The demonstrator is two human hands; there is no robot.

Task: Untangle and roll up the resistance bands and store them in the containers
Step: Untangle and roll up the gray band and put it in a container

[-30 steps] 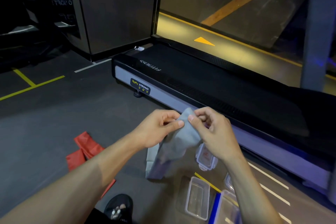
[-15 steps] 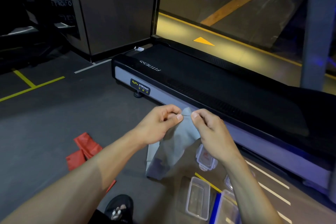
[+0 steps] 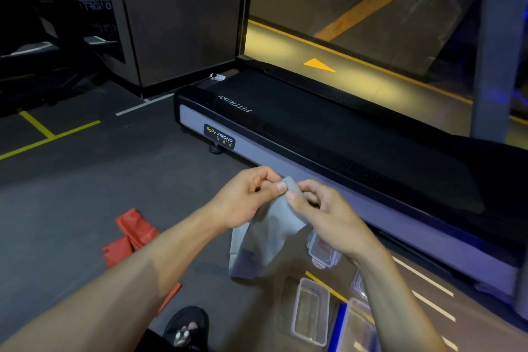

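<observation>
Pinching grey band [image 3: 264,237] top, both hands [image 3: 285,203]; lower end behind forearm.

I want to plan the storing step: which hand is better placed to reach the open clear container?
Probably the right hand: the open clear container lies on the floor under its forearm, while the left hand is further left. Both pinch the grey band.
</observation>
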